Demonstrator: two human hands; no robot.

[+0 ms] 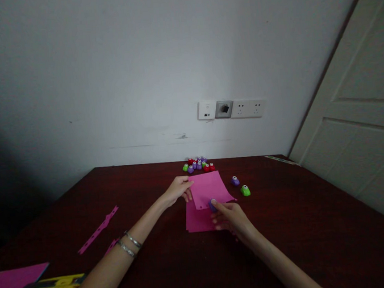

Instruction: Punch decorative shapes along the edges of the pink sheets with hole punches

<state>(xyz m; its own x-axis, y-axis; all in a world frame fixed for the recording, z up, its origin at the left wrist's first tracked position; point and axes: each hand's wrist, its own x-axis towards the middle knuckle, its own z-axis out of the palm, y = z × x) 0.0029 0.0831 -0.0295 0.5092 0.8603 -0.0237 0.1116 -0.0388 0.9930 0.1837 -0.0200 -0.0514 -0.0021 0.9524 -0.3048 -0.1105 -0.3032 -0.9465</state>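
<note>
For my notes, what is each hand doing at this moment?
Left hand: closed, holding the upper pink sheet.
Right hand: closed on a purple punch.

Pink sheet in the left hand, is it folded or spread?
Spread: the pink sheet shows a broad face with no visible crease, its left edge in the left hand, a purple craft punch at its lower edge.

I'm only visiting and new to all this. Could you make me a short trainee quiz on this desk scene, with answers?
1. Which hand holds the purple punch?
2. True or false: the bracelets are on the right arm.
3. Pick one. The body of the loose punch lying farthest right is: A) red, B) green, C) yellow.

Key:
1. The right hand; the left hand holds the pink sheet.
2. False: the bracelets are on the left arm.
3. B.
</note>
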